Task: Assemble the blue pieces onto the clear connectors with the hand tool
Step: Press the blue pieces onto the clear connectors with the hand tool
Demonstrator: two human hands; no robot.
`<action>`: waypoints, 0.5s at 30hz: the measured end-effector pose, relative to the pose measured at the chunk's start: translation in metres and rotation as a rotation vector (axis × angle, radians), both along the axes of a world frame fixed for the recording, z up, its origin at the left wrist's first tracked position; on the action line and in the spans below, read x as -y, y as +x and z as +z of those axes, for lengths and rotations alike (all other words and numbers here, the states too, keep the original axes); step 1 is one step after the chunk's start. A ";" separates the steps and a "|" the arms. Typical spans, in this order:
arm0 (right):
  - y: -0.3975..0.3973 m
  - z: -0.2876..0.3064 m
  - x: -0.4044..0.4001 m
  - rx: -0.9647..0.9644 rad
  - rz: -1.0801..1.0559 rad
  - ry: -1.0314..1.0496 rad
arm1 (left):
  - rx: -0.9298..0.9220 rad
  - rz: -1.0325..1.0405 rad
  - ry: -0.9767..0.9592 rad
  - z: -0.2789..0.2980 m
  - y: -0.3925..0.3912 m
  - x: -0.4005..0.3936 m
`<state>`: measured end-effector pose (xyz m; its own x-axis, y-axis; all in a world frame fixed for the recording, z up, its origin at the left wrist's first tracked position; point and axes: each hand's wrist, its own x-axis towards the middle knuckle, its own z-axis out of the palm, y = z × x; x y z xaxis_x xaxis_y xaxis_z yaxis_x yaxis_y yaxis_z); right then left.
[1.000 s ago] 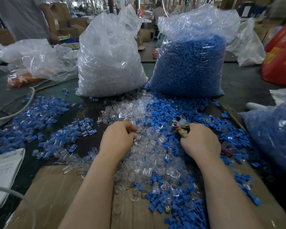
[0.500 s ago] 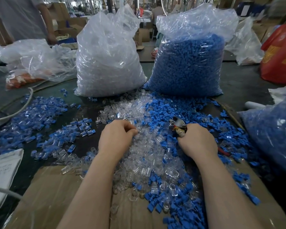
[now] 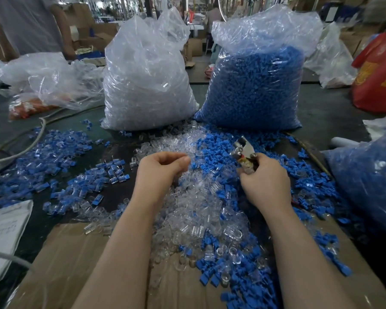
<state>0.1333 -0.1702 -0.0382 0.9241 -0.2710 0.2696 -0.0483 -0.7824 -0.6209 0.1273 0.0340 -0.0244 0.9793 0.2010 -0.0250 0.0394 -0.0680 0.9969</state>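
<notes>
Right hand (image 3: 266, 185) is gripping the hand tool (image 3: 243, 152), nose pointing up-left. Left hand (image 3: 162, 169) is curling over the clear connectors (image 3: 194, 204), pinch contents indiscernible. Blue pieces (image 3: 214, 150) are lying between both hands, nearer the tool.

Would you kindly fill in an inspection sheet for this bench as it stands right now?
Surface: dark table, with cardboard at the near edge.
Job's things: loose clear connectors and blue pieces heaped mid-table; assembled parts spread at left; hand tool raised above the heap.
Clutter: full clear bag, blue bag, another blue bag at right, red bag, paper.
Grippers: left hand curled over the clear connectors, contents not visible; right hand grips the tool.
Cables: pale cable across the left of the table.
Surroundings: cardboard boxes and a person behind.
</notes>
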 end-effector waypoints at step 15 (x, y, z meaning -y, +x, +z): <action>-0.010 0.014 -0.014 0.247 0.332 0.520 | -0.072 -0.260 -0.548 0.010 -0.003 0.021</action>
<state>0.1233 -0.1564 -0.0246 0.9085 -0.1341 0.3957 0.3364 -0.3269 -0.8832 0.1241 0.0133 -0.0143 0.9865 -0.1051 -0.1256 0.1594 0.4380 0.8847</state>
